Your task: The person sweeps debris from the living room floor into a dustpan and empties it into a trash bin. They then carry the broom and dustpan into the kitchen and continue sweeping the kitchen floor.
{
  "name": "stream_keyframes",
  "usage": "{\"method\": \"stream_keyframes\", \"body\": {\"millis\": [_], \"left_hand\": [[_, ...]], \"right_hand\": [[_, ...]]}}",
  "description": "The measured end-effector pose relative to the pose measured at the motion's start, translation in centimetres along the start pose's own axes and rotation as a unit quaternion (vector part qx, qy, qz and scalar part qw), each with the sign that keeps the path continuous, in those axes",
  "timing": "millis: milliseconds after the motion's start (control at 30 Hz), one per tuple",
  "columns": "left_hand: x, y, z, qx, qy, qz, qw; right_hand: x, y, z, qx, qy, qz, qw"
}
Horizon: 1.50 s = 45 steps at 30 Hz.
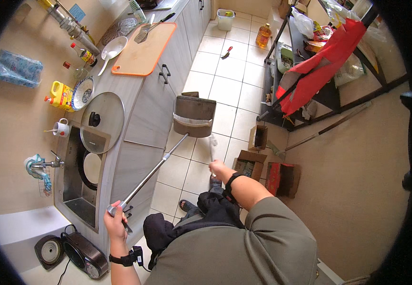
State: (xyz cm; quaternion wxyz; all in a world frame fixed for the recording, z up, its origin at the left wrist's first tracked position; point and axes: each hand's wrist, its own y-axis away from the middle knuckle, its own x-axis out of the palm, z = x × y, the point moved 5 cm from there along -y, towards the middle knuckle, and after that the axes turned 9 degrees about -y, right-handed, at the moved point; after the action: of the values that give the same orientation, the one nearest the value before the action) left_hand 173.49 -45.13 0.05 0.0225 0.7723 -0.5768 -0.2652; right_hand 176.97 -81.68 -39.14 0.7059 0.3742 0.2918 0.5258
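Observation:
My left hand [116,221] is closed round the top of the metal handle of a long-handled dustpan [196,112], low at the left of the view. The dustpan's brown-grey pan, with a row of pale comb teeth, is over the tiled floor in the middle, beside the cabinets. My right hand [218,168] grips a thin, pale, partly see-through object [213,146] that points toward the pan; it is blurred, and I cannot tell what it is. A red-handled tool [227,52] lies on the floor tiles further off.
Grey cabinets and a counter [134,92] with a sink [79,206] run along the left. At right are a black shelf rack [316,83] with a red cloth, cardboard boxes [258,137] and a pole [329,128] against the wall. An oil bottle [263,35] and a plastic bin [225,20] stand further off.

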Motion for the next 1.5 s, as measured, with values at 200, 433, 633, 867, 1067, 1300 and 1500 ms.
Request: {"method": "stream_keyframes", "body": {"millis": [200,433,633,867,1067,1300,1500], "left_hand": [[2.3,-2.0,-0.3,-0.011,0.024,0.012,1.000],[7.0,-5.5,3.9,-0.066,0.103,0.049,0.991],[8.1,-7.2,10.6,-0.199,0.339,0.032,0.919],[9.7,-5.7,16.5,-0.307,0.486,0.051,0.817],[11.3,-5.3,18.2,-0.321,0.536,0.006,0.781],[11.3,-3.9,19.2,-0.347,0.554,0.024,0.756],[12.2,-3.4,19.5,-0.321,0.565,0.064,0.757]], "right_hand": [[-8.4,-3.2,-0.9,-0.191,0.366,0.090,0.906],[-13.9,6.7,1.4,0.014,0.157,0.059,0.986],[-18.8,13.1,6.1,0.027,0.280,-0.075,0.957],[-21.6,17.3,13.9,-0.131,0.228,-0.109,0.959],[-20.2,17.2,17.5,-0.222,0.314,-0.129,0.914],[-17.7,17.2,18.7,-0.190,0.294,-0.105,0.931],[-16.2,18.0,18.0,-0.258,0.343,-0.091,0.898]]}}
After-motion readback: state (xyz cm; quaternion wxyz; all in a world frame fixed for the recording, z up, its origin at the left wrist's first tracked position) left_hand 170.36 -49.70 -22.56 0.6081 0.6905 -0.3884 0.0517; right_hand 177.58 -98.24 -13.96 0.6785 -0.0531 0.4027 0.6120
